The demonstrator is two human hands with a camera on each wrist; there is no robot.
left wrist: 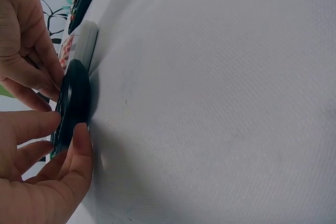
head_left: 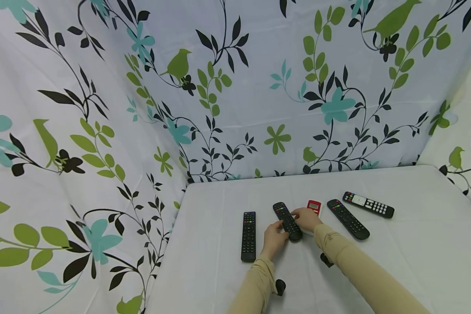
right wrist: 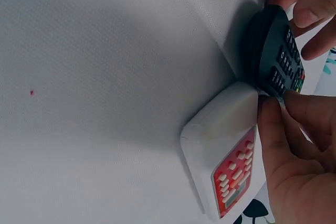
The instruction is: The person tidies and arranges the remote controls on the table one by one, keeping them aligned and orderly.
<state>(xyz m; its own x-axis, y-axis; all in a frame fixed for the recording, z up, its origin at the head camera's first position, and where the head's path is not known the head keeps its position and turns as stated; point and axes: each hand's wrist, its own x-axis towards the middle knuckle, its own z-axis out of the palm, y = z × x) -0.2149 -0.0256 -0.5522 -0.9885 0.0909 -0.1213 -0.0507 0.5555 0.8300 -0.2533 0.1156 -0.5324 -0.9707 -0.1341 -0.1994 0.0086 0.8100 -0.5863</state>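
A black remote control (head_left: 285,219) with rows of buttons lies slanted on the white table between both hands. My left hand (head_left: 274,240) holds its left edge near the lower end, thumb low on the side and fingers over the top. On the opposite edge my right hand (head_left: 306,219) pinches the remote between thumb and fingertips. A white remote with a red face (right wrist: 233,174), a small display and pale buttons lies against the black remote's right side. In the head view the right hand covers much of it.
Left of the hands, a long black remote (head_left: 249,236) lies nearly straight. To the right are another black remote (head_left: 348,219), slanted, and a black remote with white buttons (head_left: 369,204) near the back. Patterned curtains (head_left: 235,87) stand behind and beside the table (head_left: 416,261).
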